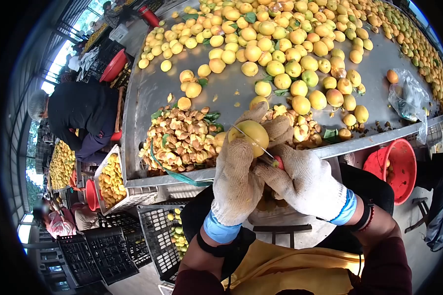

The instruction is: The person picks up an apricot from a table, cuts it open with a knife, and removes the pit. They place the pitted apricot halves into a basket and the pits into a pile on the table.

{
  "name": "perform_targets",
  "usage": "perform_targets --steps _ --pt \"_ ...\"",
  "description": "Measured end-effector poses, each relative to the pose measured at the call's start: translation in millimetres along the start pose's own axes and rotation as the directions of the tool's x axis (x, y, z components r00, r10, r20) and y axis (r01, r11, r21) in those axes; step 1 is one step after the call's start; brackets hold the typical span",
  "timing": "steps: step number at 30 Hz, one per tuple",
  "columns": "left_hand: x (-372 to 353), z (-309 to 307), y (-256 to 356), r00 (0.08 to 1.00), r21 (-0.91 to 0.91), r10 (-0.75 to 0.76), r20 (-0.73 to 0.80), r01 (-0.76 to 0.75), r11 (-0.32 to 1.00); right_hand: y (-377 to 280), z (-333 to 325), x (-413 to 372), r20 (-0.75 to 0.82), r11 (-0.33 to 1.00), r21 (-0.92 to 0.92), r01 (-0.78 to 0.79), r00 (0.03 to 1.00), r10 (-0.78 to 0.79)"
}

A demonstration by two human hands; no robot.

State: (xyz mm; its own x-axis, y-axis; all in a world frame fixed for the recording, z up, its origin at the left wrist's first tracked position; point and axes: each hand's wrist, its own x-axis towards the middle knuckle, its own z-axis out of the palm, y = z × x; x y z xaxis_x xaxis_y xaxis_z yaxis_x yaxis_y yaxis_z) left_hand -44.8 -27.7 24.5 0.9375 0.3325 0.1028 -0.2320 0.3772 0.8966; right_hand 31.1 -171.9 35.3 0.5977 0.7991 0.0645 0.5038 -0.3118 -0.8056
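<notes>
My left hand (237, 184), in a knitted work glove over a blue cuff, has its fingers wrapped round a yellow apricot (255, 133) near the metal table's front edge. My right hand (307, 179), gloved the same way, grips a small knife (277, 162) by its red handle. The thin blade lies across the apricot's face, running from upper left down to the handle. Just left of the hands is a heap of brown and yellow fruit scraps (179, 135). More scraps (302, 125) lie behind my right hand.
Whole apricots (280, 54) cover much of the metal table (152, 93). A plastic bag (408, 96) is at the right, above a red basin (398, 172). Crates (155, 236) stand at lower left. A person in dark clothes (86, 110) bends over at the left.
</notes>
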Motion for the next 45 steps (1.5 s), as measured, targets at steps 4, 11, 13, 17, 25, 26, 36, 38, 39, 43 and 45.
perform_targets --steps 4,11,13,17,25,26,36,38,39,43,45 --pt "6 3 19 0.996 0.002 -0.044 -0.076 0.045 0.999 -1 -10 5 -0.018 0.999 0.051 0.017 1.000 -0.016" --pt "-1 -2 -7 0.999 -0.212 -0.017 -0.050 0.006 0.977 -4 -2 12 -0.092 0.975 -0.222 -0.009 0.996 -0.012" --pt "3 -4 -11 0.992 -0.367 -0.116 -0.047 0.091 0.926 5 0 17 -0.108 0.986 -0.169 -0.008 0.994 -0.010" --pt "11 -18 5 0.997 -0.109 -0.066 0.046 0.071 0.992 -12 -27 16 0.305 0.805 0.415 -0.424 0.898 0.316" --pt "6 -5 -18 0.997 -0.377 -0.001 0.081 0.032 0.926 -5 -4 16 0.083 0.943 0.297 -0.150 0.988 0.131" --pt "8 -2 -16 0.999 -0.346 -0.038 0.020 0.043 0.937 -1 -3 19 0.070 0.963 0.230 -0.139 0.990 0.126" --pt "13 -6 -3 0.991 0.482 0.126 -0.053 -0.085 0.872 -5 -8 15 -0.023 0.999 -0.034 -0.034 0.999 0.033" --pt "12 -5 -5 0.993 0.038 0.017 -0.120 -0.012 0.999 8 14 14 -0.026 0.997 -0.073 -0.005 1.000 0.003" --pt "13 -4 -5 0.987 -0.420 -0.104 -0.126 0.042 0.906 8 17 16 -0.033 0.993 -0.119 0.026 0.999 -0.030" --pt "20 -3 -12 0.989 0.084 0.027 -0.144 -0.015 0.996 7 1 18 0.022 0.979 0.138 -0.153 0.988 0.151" --pt "22 -14 -7 0.968 0.739 0.229 0.099 -0.226 0.635 -1 -16 19 0.149 0.900 0.329 -0.287 0.957 0.250"
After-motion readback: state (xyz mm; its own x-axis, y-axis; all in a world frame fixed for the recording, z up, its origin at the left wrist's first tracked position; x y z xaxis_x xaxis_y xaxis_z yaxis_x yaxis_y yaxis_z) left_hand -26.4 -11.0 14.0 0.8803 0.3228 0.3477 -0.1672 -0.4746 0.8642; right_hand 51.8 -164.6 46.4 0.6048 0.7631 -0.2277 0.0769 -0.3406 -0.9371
